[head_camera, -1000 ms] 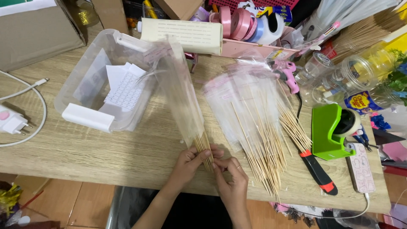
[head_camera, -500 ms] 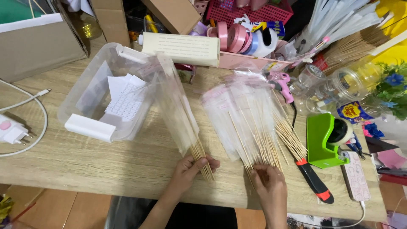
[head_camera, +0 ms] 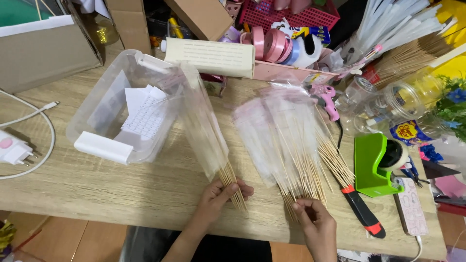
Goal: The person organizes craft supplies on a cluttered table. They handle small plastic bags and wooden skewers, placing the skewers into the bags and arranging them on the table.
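Left hand [head_camera: 218, 194]: fingers closed around the stick ends of one bundle of bagged skewers [head_camera: 206, 131], lying on the desk [head_camera: 73, 194] against the clear plastic bin [head_camera: 104, 106]. Right hand [head_camera: 315, 221]: fingertips pinched on the stick ends of a fanned pile of bagged skewers [head_camera: 286, 140] at desk centre. Cream ribbed box [head_camera: 211, 57] behind; pink tray [head_camera: 291, 72] with ribbon rolls; green tape dispenser [head_camera: 376, 162] right. Against a second ago, my hands have parted, right moving onto the fanned pile.
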